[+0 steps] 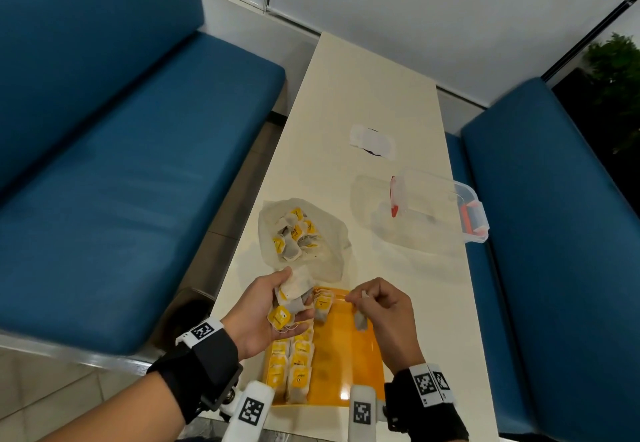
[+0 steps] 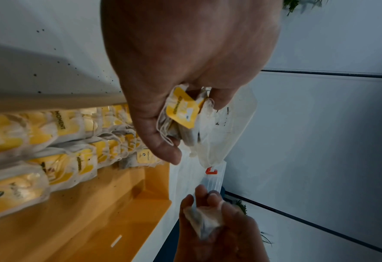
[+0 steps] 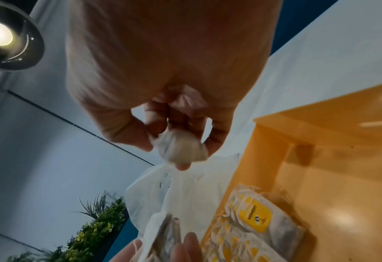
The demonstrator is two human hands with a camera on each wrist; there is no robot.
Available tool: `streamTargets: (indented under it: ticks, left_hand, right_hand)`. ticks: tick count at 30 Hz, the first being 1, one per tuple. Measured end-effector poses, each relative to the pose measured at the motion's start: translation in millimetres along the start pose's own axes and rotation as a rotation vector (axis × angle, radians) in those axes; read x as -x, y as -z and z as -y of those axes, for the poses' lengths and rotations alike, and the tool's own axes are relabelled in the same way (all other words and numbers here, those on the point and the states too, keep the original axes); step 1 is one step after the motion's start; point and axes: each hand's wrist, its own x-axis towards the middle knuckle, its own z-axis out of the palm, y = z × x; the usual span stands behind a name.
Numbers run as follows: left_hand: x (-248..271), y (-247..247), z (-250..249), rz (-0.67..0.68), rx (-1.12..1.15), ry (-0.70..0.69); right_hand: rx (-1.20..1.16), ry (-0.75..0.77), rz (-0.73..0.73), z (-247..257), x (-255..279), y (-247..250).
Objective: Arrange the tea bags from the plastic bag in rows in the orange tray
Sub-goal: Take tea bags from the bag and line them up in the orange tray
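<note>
The right hand (image 1: 384, 306) pinches one single tea bag (image 1: 360, 320) between thumb and fingertips; the bag hangs above the orange tray (image 1: 346, 365). The left hand (image 1: 270, 313), palm up, has its fingers curled around a small bunch of tea bags (image 1: 291, 299) with yellow tags, over the tray's left far corner. In the tray, two rows of tea bags (image 1: 294, 362) lie along its left side. Just beyond the tray is the open plastic bag (image 1: 304, 234) with more tea bags inside. Further right of the tray, on the white table (image 1: 363, 95), stands a clear plastic container (image 1: 436, 209) with red clips.
</note>
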Motion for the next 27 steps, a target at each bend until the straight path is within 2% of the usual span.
streamTargets:
  ticks: [3, 8, 12, 15, 21, 27]
  left_hand:
    - [0.0, 0.3, 0.5, -0.002, -0.002, -0.004]
    - [0.3, 0.2, 1.1, 0.001, 0.000, -0.010]
    - [1.5, 1.2, 1.7, 0.004, -0.005, -0.008]
    - [1.6, 2.1, 2.0, -0.001, -0.016, -0.007]
    - [1.1, 3.1, 2.3, 0.002, -0.016, -0.008]
    - [-0.1, 4.6, 2.1, 0.001, -0.015, -0.010]
  right_hand:
    - [0.070, -0.016, 0.019, -2.8, 0.8, 0.9]
    - [0.317, 0.027, 0.057, -12.6, 3.0, 3.9]
    - [0.302, -0.087, 0.059, -17.4, 4.1, 6.1]
    - [0.369, -0.116, 0.053, -21.1, 3.4, 8.2]
    - [0.346, -0.273, 0.147, -38.0, -0.4, 9.0]
    - [0.365, -0.344, 0.247, -50.3, -9.5, -0.4]
